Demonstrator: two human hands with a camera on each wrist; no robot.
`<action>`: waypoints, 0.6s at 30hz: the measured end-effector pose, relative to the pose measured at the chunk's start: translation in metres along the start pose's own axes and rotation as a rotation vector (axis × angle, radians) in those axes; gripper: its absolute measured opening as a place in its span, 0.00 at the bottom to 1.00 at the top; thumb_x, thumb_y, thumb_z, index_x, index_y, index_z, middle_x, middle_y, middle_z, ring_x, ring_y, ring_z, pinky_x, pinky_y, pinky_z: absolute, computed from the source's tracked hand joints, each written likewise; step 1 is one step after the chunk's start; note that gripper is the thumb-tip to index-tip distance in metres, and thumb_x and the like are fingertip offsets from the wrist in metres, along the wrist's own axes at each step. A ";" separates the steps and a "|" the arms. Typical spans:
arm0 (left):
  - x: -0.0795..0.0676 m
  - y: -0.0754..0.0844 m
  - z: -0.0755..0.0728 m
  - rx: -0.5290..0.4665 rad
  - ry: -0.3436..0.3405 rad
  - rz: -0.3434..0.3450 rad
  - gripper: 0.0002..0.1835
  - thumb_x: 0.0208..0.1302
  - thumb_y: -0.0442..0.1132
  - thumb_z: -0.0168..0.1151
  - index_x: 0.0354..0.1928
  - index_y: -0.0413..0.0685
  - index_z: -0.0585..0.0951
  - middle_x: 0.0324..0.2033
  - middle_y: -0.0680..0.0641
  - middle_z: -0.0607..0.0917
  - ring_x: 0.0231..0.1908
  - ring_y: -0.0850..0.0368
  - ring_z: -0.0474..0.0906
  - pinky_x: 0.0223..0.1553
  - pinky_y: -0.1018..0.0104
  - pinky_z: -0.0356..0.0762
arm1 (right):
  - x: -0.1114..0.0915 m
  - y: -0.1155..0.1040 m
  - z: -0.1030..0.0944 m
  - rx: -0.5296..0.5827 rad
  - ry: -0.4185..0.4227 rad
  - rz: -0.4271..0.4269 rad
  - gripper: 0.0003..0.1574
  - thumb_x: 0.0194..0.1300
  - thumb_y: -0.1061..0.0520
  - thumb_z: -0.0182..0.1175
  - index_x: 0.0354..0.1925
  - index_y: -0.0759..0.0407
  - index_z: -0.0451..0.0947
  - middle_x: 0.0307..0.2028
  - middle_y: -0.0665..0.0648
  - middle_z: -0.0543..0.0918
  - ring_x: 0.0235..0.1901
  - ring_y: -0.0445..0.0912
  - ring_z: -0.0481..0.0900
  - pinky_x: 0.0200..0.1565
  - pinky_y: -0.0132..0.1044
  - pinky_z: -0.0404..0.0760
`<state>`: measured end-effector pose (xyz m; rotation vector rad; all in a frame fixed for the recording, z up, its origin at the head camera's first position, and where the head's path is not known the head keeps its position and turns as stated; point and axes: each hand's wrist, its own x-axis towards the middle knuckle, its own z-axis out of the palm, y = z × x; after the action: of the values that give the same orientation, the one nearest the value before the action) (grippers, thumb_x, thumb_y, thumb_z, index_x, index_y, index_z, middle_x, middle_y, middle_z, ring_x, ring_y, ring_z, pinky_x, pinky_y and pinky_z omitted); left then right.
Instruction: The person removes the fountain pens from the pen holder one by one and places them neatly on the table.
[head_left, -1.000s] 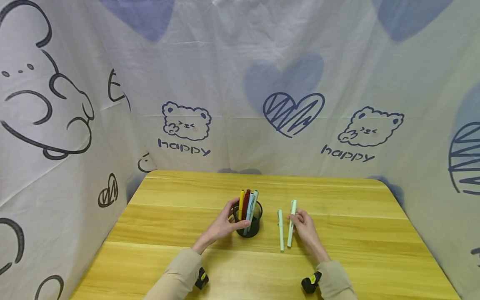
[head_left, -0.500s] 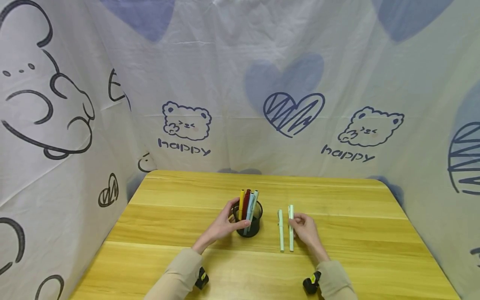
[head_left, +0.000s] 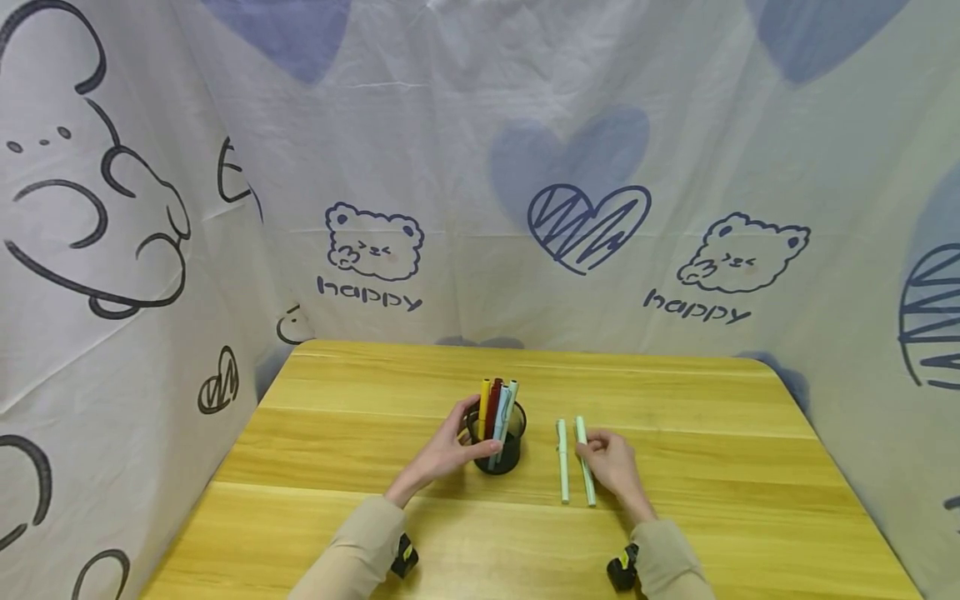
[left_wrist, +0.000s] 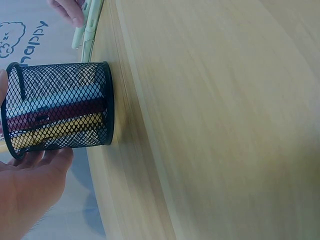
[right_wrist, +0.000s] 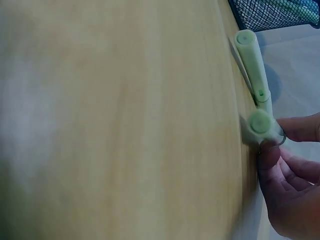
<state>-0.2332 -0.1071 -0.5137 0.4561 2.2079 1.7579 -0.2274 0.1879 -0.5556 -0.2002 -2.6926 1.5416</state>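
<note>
In the head view my left hand grips a black mesh pen cup, thumb on the near side and fingers behind. Upright in that cup stand a yellow pen, a dark red pen, a light blue pen and a pale green pen. My right hand pinches another pale green pen between thumb and fingers. Just left of it, a matching pen lies on the table. In the right wrist view the held pen points its round end at the camera; whether it touches the table is unclear.
The wooden table has rounded far corners. A white cloth printed with bears and hearts hangs behind it and along both sides. Black wrist cameras, such as the right one, sit by the sleeves.
The right hand has shifted slightly toward me with its pen, whose far end has swung left, so it now slants the other way. The left hand and cup stay put.
</note>
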 end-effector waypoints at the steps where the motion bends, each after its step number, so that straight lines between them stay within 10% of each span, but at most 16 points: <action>1: 0.000 0.000 0.000 0.001 0.000 -0.001 0.49 0.64 0.44 0.70 0.79 0.48 0.51 0.78 0.37 0.56 0.78 0.34 0.51 0.77 0.38 0.52 | 0.000 0.000 0.000 -0.008 -0.001 0.002 0.15 0.65 0.61 0.63 0.47 0.71 0.83 0.31 0.58 0.83 0.28 0.39 0.76 0.29 0.27 0.74; 18: 0.000 -0.002 -0.001 0.003 0.004 0.002 0.49 0.64 0.46 0.70 0.79 0.50 0.52 0.78 0.38 0.56 0.77 0.34 0.51 0.76 0.36 0.53 | -0.002 -0.001 -0.001 -0.069 -0.016 -0.036 0.17 0.63 0.60 0.67 0.46 0.71 0.82 0.32 0.61 0.84 0.28 0.42 0.77 0.29 0.30 0.76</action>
<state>-0.2333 -0.1085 -0.5150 0.4564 2.2141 1.7577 -0.2256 0.1884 -0.5542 -0.1413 -2.7477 1.4488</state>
